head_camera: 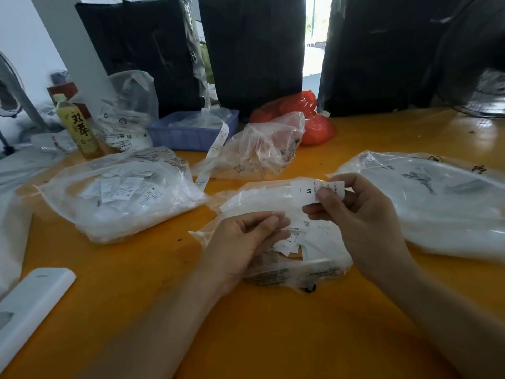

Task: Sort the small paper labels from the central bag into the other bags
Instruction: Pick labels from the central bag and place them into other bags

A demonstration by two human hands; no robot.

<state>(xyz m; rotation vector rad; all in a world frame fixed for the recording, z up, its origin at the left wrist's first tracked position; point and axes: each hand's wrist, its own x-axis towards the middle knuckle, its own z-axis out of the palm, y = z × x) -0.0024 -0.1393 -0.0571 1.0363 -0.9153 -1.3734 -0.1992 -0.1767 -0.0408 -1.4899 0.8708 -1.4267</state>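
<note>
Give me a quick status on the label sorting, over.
Right hand pinches one label marked M. Left hand rests curled at central bag, apparently holding nothing. Left bag and right bag unobstructed.

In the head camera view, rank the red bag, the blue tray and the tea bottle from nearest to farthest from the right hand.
From the right hand:
1. Red bag, behind it, slightly left.
2. Blue tray, farther back-left.
3. Tea bottle, far left.
</note>
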